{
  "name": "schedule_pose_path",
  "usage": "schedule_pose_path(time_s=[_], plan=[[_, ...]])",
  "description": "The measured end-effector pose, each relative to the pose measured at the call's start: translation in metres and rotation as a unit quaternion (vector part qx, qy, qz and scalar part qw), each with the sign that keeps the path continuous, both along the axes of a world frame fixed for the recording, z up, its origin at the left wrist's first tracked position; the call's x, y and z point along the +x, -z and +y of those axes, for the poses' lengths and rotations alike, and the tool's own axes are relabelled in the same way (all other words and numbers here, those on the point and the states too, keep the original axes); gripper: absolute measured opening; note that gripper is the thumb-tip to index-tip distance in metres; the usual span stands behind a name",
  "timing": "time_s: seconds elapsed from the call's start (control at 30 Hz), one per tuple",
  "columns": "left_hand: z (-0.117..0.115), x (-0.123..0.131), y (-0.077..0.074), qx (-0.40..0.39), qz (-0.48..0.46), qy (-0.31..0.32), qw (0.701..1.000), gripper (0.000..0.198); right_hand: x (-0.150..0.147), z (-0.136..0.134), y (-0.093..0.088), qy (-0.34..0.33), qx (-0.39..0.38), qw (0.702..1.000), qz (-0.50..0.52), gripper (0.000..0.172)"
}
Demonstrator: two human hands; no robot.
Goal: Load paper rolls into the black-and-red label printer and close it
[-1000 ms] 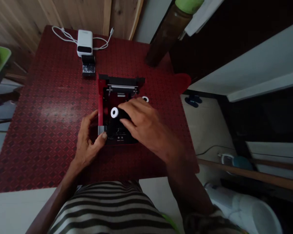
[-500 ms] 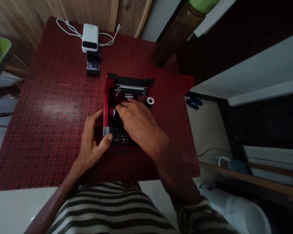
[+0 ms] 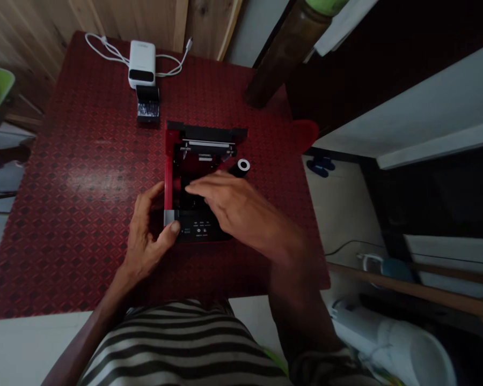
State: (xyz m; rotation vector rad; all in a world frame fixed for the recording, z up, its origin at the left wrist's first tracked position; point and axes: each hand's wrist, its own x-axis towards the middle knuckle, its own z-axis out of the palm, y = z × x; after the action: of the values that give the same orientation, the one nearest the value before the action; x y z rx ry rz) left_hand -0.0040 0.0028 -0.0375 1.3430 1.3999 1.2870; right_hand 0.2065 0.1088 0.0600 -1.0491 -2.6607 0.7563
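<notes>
A red and black printer [image 3: 199,231], which looks like a label printer, stands on the table with its lid raised and its inside showing. My left hand [image 3: 147,230] grips its front left corner, thumb on top and fingers against the side wall. Over the printer's open bay, my right hand [image 3: 241,201] reaches in from the right with its fingers stretched to the left. The hand covers part of the bay, and its thumb and the undersides of its fingers are hidden. Close by on the right lies a black roll with a white core [image 3: 243,165], partly behind my right hand.
The table [image 3: 92,230] has a red patterned cover. At the back stand a white device with a dark display [image 3: 142,64] and a white cable [image 3: 179,64], with a small dark item [image 3: 148,110] in front. A tall brown bottle [image 3: 279,56] stands at back right.
My right hand has shifted and its fingers lie flatter and straighter over the bay. A white round end visible there before no longer shows. My left hand keeps its grip.
</notes>
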Motion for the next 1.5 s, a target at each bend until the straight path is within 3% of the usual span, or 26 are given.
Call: schedule_pose_path(time_s=[0.13, 0.3, 0.4, 0.53, 0.6, 0.67, 0.83, 0.9, 1.0, 1.1, 1.5], plan=[[-0.003, 0.003, -0.006, -0.024, -0.018, -0.015, 0.999, 0.08, 0.006, -0.001, -0.001, -0.03, 0.0, 1.0, 0.002, 0.033], [0.002, 0.002, -0.019, -0.031, -0.048, -0.036, 0.998, 0.067, 0.005, -0.003, 0.009, -0.011, 0.046, 0.997, 0.069, 0.022], [0.036, -0.004, -0.029, 0.013, -0.036, -0.095, 0.995, 0.067, 0.009, -0.011, 0.013, 0.02, 0.097, 0.989, 0.11, 0.022], [0.101, -0.006, -0.049, 0.103, -0.026, -0.121, 0.987, 0.092, 0.015, -0.028, 0.019, 0.062, 0.177, 0.973, 0.137, 0.023], [0.123, -0.001, -0.06, 0.087, -0.058, -0.116, 0.988, 0.082, 0.016, -0.037, 0.022, 0.079, 0.208, 0.966, 0.136, 0.028], [0.131, 0.005, -0.066, 0.089, -0.088, -0.104, 0.987, 0.07, 0.015, -0.047, 0.025, 0.097, 0.228, 0.961, 0.125, 0.032], [0.103, 0.006, -0.061, 0.063, -0.102, -0.093, 0.988, 0.038, 0.013, -0.068, 0.034, 0.147, 0.319, 0.924, 0.15, 0.023], [0.082, 0.002, -0.053, 0.033, -0.098, -0.107, 0.989, 0.048, 0.013, -0.074, 0.038, 0.169, 0.347, 0.909, 0.158, 0.024], [0.051, 0.0, -0.041, -0.063, -0.134, -0.093, 0.985, 0.071, 0.013, -0.076, 0.044, 0.186, 0.328, 0.912, 0.164, 0.023], [0.032, 0.002, -0.036, -0.137, -0.168, -0.056, 0.975, 0.071, 0.014, -0.072, 0.045, 0.17, 0.28, 0.927, 0.185, 0.016], [0.027, 0.003, -0.029, -0.141, -0.15, -0.05, 0.977, 0.065, 0.012, -0.078, 0.037, 0.177, 0.165, 0.95, 0.198, 0.011]])
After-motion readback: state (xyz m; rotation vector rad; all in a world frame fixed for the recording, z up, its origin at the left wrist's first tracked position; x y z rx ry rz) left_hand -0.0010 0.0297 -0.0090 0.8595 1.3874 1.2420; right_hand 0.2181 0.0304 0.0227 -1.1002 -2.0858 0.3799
